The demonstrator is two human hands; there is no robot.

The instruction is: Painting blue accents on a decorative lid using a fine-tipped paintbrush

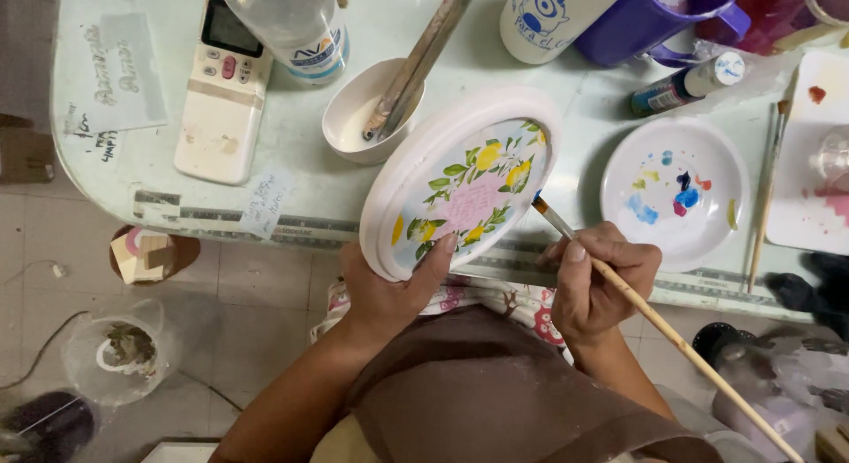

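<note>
The left hand (389, 290) clamps the lower rim of the plate (460, 182), thumb laid across its painted face, tilting it above the table (309, 189) edge. The right hand (597, 282) pinches a brush (654, 317) near its ferrule, tip touching the plate's right rim. The plate looks stiff, breakable and probably wet with paint, so it is best held by the bare white rim. Nearby sit a palette (676, 193), a bowl (358, 118) and a remote (221, 87).
</note>
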